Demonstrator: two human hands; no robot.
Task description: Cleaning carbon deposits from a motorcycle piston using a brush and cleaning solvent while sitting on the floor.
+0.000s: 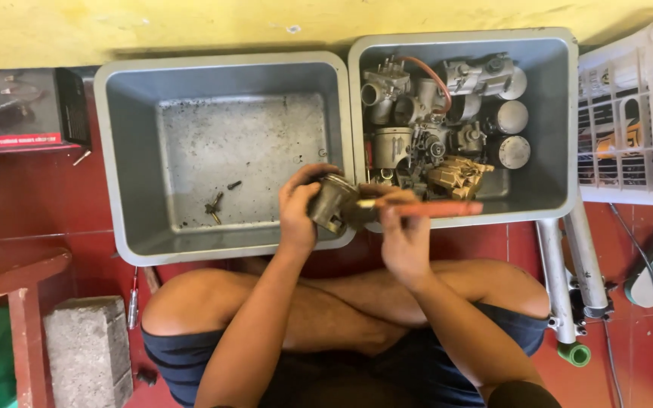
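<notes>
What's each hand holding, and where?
Left hand grips a metal engine part around its body. Right hand holds an orange-handled tool near its front end.

The piston [332,202] at frame centre looked like dull, grimy metal, and the tool [425,208] against it had a smooth orange plastic handle. Both grey trays [115,151] looked matt plastic, the left floor scuffed. Upper-right carburettor parts [447,121] were cast metal, partly shiny.
</notes>
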